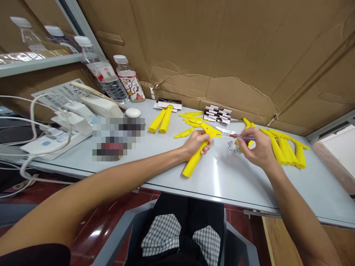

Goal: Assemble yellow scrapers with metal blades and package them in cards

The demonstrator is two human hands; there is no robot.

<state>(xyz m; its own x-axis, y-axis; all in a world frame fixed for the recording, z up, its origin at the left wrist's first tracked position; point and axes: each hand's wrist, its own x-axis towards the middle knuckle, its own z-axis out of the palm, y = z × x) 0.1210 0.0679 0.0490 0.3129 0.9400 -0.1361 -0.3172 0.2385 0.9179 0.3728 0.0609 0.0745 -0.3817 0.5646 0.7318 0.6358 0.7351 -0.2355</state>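
My left hand (197,145) is closed around the grip of a yellow plastic T-shaped handle (192,165), holding it tilted above the table. In my right hand (257,147) is a screwdriver (235,136) with a clear and red handle, held almost level. Its tip meets the right end of the yellow head, where a screw may sit, too small to tell. Just below the screwdriver lies a small heap of metal screws (236,148). Loose flat yellow pieces (184,133) rest behind my left hand.
Several yellow handles (283,149) lie at the right, and two more handles (161,120) at the left back. Folded white-and-black pieces (217,113) are stacked by the cardboard wall (222,44). Bottles (130,81), a power strip (58,133) with white cables and a blurred-out patch occupy the left.
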